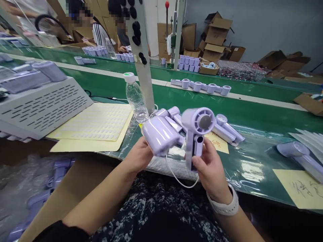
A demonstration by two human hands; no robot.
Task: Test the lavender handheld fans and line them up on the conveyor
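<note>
In front of my body, my right hand (210, 164) grips a lilac handheld fan (198, 120) upright by its handle. Its round vented head with a grey disc faces me, and a slot lies open along the handle. My left hand (142, 153) is closed on a second lilac handheld fan (160, 134), smeared by motion and tilted beside the first; my left fingers are mostly hidden behind it. A white cable (180, 183) loops below both hands; where its ends go is unclear. Just behind, several lilac fans (174, 112) lie on the bench.
A water bottle (136, 97) stands by a metal post (145, 74). Sticker sheets (96, 121) and a slotted grey box (45, 104) are on the left. More fans (210, 88) line the green conveyor. A fan (294, 149) lies at right. Co-workers sit across.
</note>
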